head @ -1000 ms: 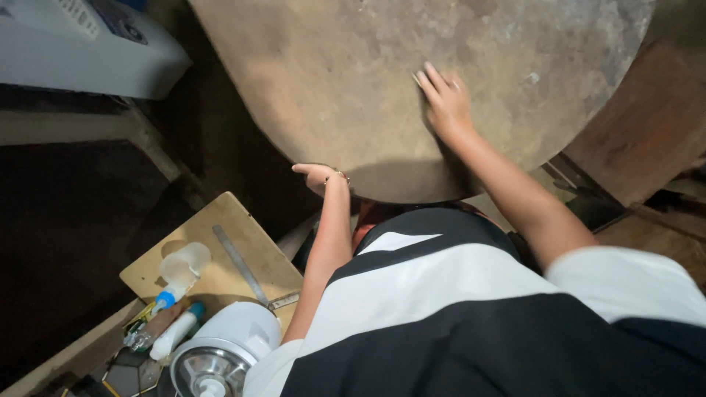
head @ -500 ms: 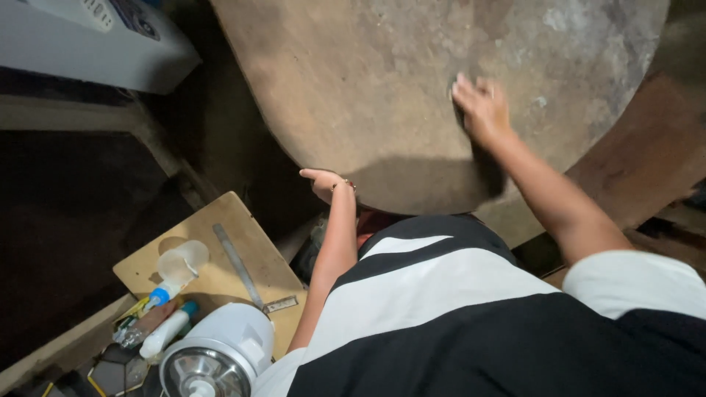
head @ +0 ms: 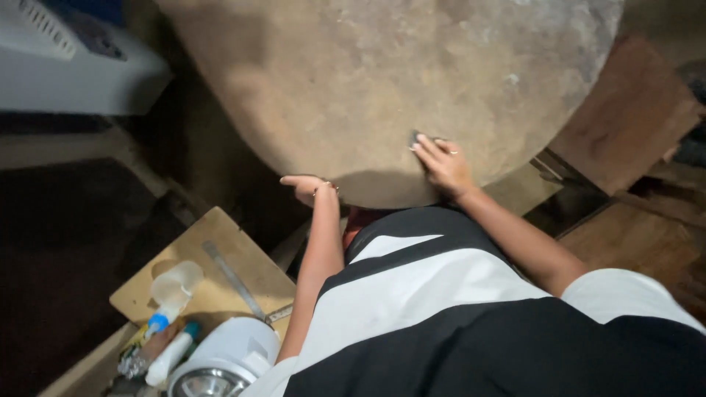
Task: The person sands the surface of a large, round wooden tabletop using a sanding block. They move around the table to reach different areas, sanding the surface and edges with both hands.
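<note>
A large round brown wooden slab fills the upper middle of the view, its surface dusty and pale toward the upper right. My right hand presses flat on the slab near its lower edge, with a small dark pad showing under the fingertips. My left hand grips the slab's lower left rim, thumb on top, fingers hidden underneath. A bracelet circles that wrist.
A small wooden board at lower left carries a clear plastic cup, a metal ruler and glue tubes. A white round machine sits below it. A white appliance is top left. Brown planks lie right.
My right hand slid down and left across the slab, from the upper right toward its lower edge. The left hand kept its hold on the rim. The view shifted slightly.
</note>
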